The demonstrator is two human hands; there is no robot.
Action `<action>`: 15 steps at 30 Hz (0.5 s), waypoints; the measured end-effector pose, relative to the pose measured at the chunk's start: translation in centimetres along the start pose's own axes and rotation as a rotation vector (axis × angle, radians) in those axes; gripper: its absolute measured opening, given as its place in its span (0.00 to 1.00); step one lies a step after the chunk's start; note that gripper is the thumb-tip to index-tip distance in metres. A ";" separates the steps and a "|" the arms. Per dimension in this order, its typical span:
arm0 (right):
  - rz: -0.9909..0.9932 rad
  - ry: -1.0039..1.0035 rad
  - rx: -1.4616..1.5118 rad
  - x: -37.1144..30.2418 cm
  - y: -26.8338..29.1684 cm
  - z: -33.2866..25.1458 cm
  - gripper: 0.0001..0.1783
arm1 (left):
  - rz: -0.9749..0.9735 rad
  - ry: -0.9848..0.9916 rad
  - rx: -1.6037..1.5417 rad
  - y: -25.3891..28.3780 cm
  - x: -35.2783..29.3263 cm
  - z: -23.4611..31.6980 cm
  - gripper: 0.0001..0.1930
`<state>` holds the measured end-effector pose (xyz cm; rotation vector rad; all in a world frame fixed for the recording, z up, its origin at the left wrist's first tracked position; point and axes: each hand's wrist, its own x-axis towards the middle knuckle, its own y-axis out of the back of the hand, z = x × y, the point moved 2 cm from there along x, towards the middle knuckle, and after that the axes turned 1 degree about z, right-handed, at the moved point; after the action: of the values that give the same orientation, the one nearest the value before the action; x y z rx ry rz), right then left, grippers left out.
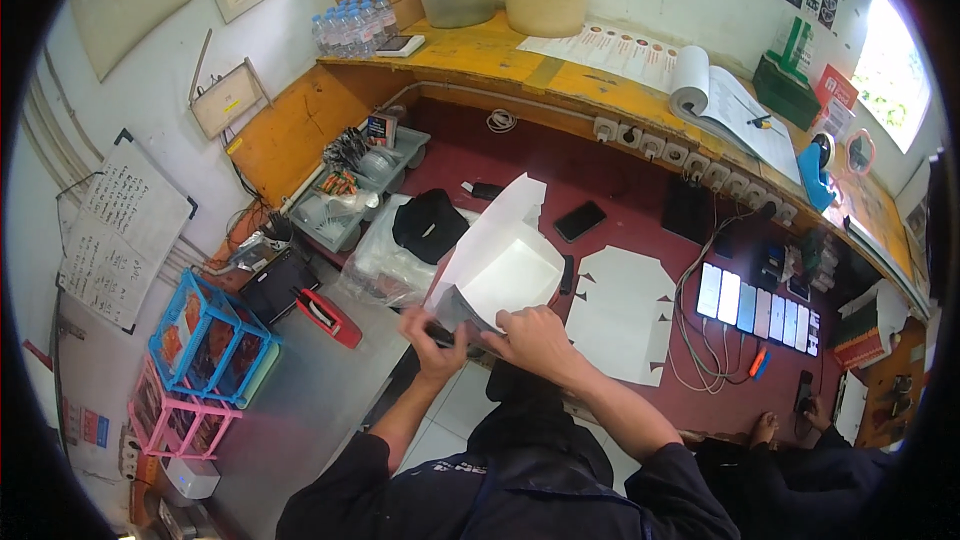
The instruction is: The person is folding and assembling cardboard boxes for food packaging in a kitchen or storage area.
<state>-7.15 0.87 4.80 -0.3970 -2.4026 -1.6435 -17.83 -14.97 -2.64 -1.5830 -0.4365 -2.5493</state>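
Observation:
A partly folded cardboard box (515,275), white inside with a dark printed outer side, stands tilted at the near edge of the dark red table (620,190). Its tall lid flap rises at the far left. My left hand (437,343) is closed on the box's near left corner. With bent fingers, my right hand (530,335) grips the near wall of the same box. To its right lies a flat, unfolded white box blank (620,315) with notched edges. A black phone (580,221) rests beyond the box, and a black cap (430,225) sits on plastic bags to the left.
Cables run to a row of lit phones (755,308) on the right. Another person's hand (765,430) rests near the table edge there. At left are a red tape dispenser (328,318), blue baskets (210,340) and grey trays (335,215). A yellow shelf (480,60) crosses the back.

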 end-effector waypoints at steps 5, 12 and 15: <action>0.118 -0.174 0.110 3.7 -1.9 -1.9 0.19 | -0.217 0.698 -0.444 -2.8 -2.1 -3.8 0.20; 0.105 -0.315 0.156 4.0 -4.1 -1.7 0.12 | -0.145 0.578 -0.220 -2.6 -2.7 -1.2 0.07; 0.066 -0.318 0.101 3.3 -4.2 -2.2 0.10 | -0.126 0.539 -0.249 -2.6 -2.2 -0.3 0.09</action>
<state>-11.65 -2.25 2.93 -0.7632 -2.6496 -1.5205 -17.73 -12.70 -5.21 -0.8701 -0.1657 -3.0677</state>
